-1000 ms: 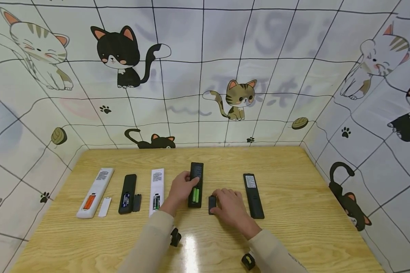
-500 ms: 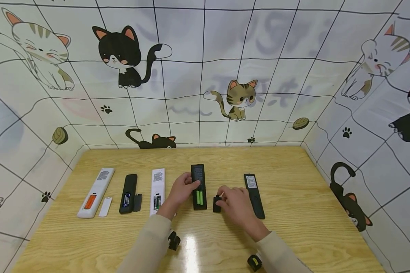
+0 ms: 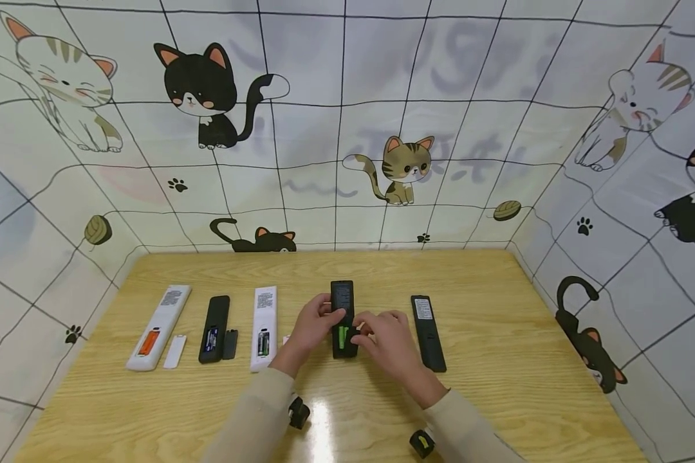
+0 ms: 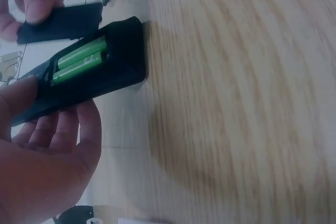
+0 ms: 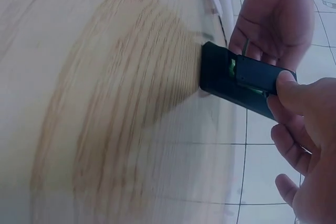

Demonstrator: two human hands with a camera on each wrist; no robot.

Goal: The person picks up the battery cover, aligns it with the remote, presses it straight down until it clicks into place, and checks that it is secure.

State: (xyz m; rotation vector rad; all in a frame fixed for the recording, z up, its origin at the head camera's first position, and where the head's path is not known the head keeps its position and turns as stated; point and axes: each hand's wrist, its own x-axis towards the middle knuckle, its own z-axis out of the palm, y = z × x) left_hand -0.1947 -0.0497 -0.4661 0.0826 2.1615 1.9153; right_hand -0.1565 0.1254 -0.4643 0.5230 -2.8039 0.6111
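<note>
My left hand (image 3: 311, 325) grips a black remote control (image 3: 342, 299) by its side, thumb on its back face. The remote's back faces up, and two green batteries (image 4: 81, 59) lie in its uncovered compartment. Between thumb and fingers my right hand (image 3: 390, 341) pinches a small black battery cover (image 4: 60, 23). In the left wrist view the cover is held just beside the compartment. From the right wrist view the cover overlaps the remote and hides most of the green batteries; whether they touch cannot be told.
Left of the hands lie a white remote (image 3: 264, 302) with batteries showing, a black remote (image 3: 215, 321) beside its dark cover (image 3: 230, 344), and another white remote (image 3: 162, 321) by a white cover (image 3: 175, 352). A black remote (image 3: 428, 334) lies right on the wooden table (image 3: 498, 386).
My right hand has lifted the battery cover off the table and brought it left to the black remote. My left hand and the remote have shifted slightly right.
</note>
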